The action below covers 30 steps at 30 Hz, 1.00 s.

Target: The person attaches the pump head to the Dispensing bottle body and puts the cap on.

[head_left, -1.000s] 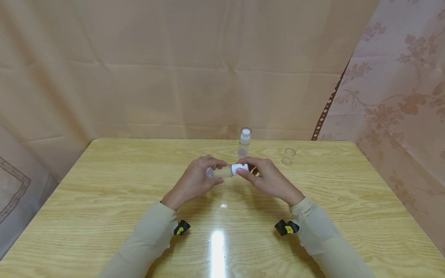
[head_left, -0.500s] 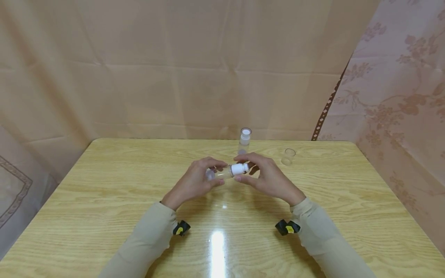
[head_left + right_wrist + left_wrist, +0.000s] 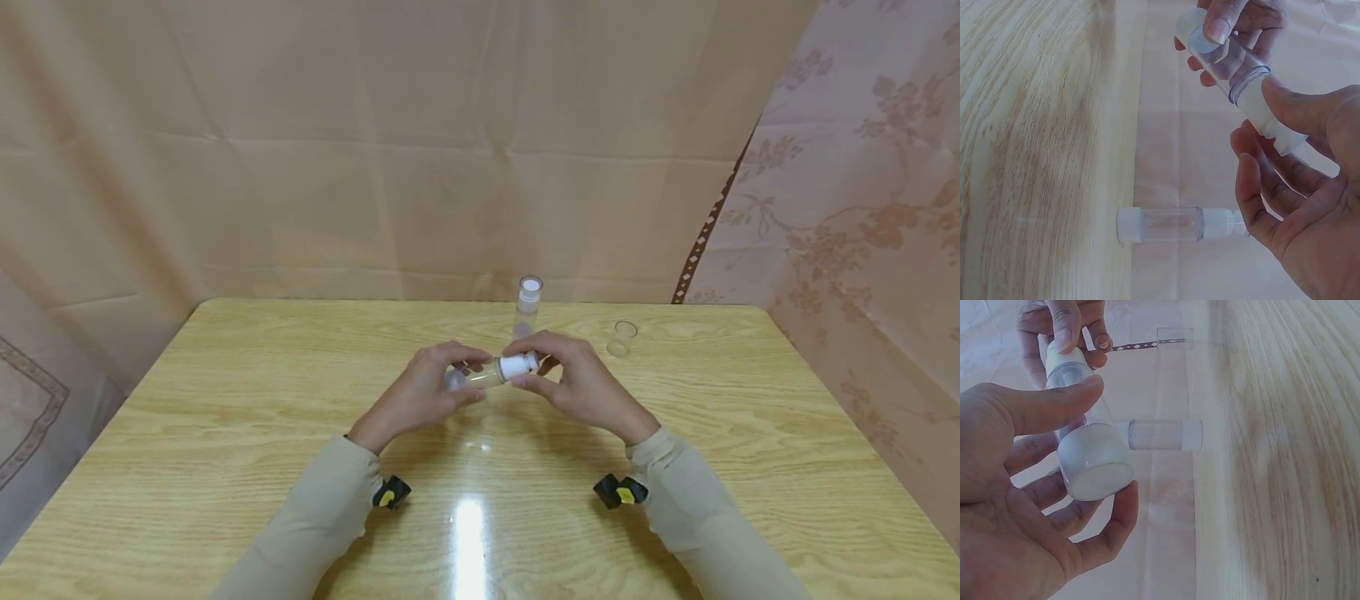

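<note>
A small clear pump bottle [image 3: 483, 377] with a white base [image 3: 1096, 462] is held nearly level above the table, its white pump collar [image 3: 514, 367] tipped slightly up toward the right. My left hand [image 3: 422, 385] grips the clear body near the base, thumb on one side and fingers curled round the other. On the collar, my right hand [image 3: 576, 387] pinches with thumb and fingertips, as the right wrist view shows. The spout end of the pump [image 3: 1288, 140] sticks out past the right thumb. Part of the base is covered by the left fingers in the head view.
A second, similar pump bottle [image 3: 528, 308] stands upright behind the hands. To its right on the wooden table [image 3: 225, 400] is a clear open-ended cap [image 3: 622, 339]. Fabric curtains [image 3: 360, 150] hang behind the table and at its sides.
The right fingers have loosened from the collar and closed on it again in a shifted position. The bottle's collar end has tilted up a little; the left hand has barely moved.
</note>
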Available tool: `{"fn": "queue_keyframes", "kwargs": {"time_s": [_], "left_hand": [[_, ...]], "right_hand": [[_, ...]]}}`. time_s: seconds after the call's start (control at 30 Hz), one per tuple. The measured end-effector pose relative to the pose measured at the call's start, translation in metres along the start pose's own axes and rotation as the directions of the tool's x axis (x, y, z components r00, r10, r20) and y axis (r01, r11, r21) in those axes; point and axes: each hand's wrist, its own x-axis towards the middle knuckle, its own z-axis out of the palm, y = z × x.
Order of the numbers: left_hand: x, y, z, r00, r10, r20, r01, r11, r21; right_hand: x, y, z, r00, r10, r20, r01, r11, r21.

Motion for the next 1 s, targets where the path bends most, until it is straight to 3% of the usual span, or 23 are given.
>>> {"fn": "queue_keyframes", "kwargs": {"time_s": [0.63, 1.0], "left_hand": [[0.0004, 0.0026, 0.0036, 0.993, 0.071, -0.098, -0.056, 0.988, 0.146], [-0.0007, 0.0035, 0.0057, 0.987, 0.104, -0.119, -0.074, 0.969, 0.237]], "right_hand": [[0.0019, -0.001, 0.0017, 0.992, 0.12, 0.031, -0.12, 0.993, 0.002], [0.0021, -0.0001, 0.0047, 0.987, 0.152, 0.04, -0.153, 0.988, 0.017]]}}
